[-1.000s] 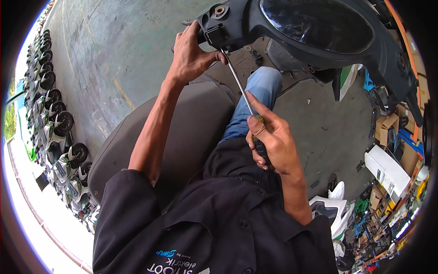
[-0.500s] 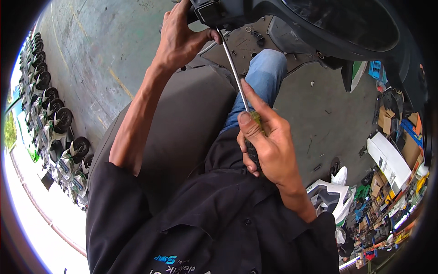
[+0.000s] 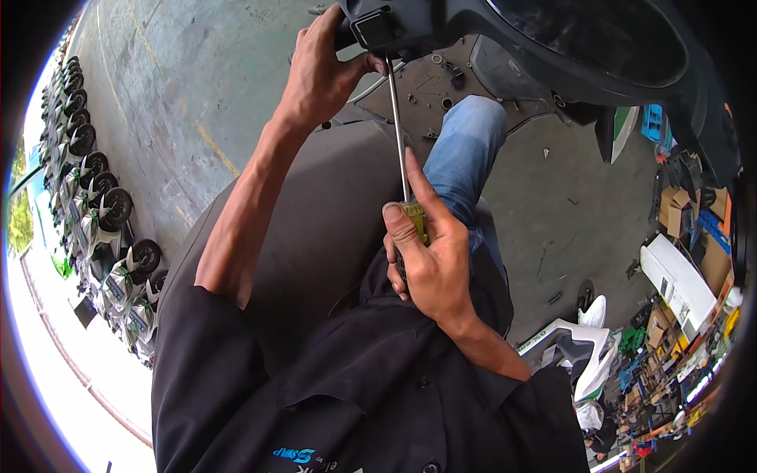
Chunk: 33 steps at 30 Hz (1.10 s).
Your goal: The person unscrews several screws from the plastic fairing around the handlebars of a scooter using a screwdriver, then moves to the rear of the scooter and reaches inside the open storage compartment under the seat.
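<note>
My right hand [image 3: 432,256] is closed round the yellow-green and black handle of a screwdriver [image 3: 399,142], its index finger stretched along the long metal shaft. The shaft points up and away, its tip meeting the underside of the black switch housing [image 3: 377,30] on a scooter's handlebar; the exact contact point is hidden. At the left end of that handlebar my left hand [image 3: 319,75] is closed round the grip, most of which it hides. Its thumb reaches under the housing, beside the screwdriver tip.
Below me is the scooter's dark seat [image 3: 315,197]; its dark display [image 3: 591,35] is at upper right. Small loose parts [image 3: 449,75] lie on the footboard. Parked scooters [image 3: 110,213] line the left. White panels [image 3: 678,280], boxes and tools crowd the right.
My right hand and the screwdriver handle have swung left, so the shaft stands more upright. My left hand keeps its hold on the grip. The view has shifted slightly.
</note>
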{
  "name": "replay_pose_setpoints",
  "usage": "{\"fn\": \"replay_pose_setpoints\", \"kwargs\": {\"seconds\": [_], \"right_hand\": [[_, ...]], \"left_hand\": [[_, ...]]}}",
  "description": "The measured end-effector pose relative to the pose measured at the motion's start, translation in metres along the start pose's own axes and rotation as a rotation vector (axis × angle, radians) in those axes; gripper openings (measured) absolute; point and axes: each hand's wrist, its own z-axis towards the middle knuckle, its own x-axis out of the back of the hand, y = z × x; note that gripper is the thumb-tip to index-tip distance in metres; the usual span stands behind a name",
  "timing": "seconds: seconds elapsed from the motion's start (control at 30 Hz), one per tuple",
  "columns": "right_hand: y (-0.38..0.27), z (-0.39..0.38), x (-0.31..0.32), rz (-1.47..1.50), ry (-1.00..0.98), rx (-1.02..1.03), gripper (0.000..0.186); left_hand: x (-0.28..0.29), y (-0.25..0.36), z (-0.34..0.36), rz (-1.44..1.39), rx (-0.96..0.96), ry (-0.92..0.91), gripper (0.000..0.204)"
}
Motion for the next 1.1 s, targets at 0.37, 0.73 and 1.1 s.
{"fn": "replay_pose_setpoints", "kwargs": {"seconds": [0.37, 0.73, 1.1], "right_hand": [[0.049, 0.013, -0.037, 0.136, 0.042, 0.137, 0.069], [0.03, 0.004, 0.001, -0.087, 0.038, 0.081, 0.061], [0.066, 0.02, -0.012, -0.243, 0.128, 0.367, 0.063]], "left_hand": [[-0.005, -0.008, -0.007, -0.016, -0.012, 0.044, 0.037], [-0.018, -0.018, -0.008, -0.075, 0.034, 0.12, 0.056], [-0.014, -0.009, -0.006, -0.022, -0.084, 0.103, 0.043]]}}
